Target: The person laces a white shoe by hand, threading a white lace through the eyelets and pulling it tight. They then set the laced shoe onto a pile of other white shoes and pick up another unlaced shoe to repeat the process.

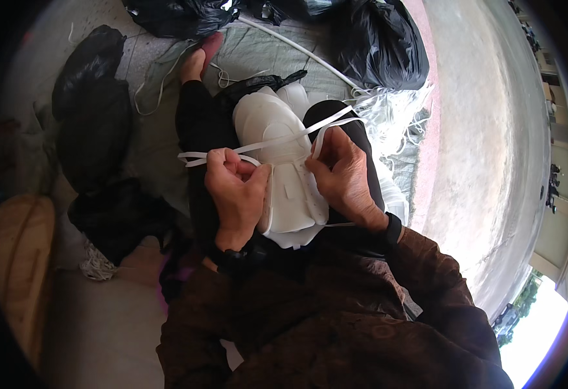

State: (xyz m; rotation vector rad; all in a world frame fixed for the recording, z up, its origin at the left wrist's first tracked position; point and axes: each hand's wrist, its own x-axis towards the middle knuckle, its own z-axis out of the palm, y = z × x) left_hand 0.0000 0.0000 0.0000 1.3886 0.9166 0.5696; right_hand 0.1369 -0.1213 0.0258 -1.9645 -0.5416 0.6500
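A white shoe upper [291,188] lies across my lap, its tongue end toward me. White shoelace [284,139] crosses over it, with loops and ends reaching out to both sides. My left hand [235,198] is closed at the upper's left edge, thumb and finger pinching the lace there. At the opposite edge my right hand [343,178] pinches the lace near the eyelets, and a stretch of it loops up above the fingers. The fingertips partly hide the eyelets. More white pieces [293,98] show just beyond the toe.
Black plastic bags [384,45] lie at the far side and along the left. A white rod [297,47] slants across the green-grey sheet. Loose white laces [397,120] are heaped at the right. A wooden board [21,253] is at the left edge.
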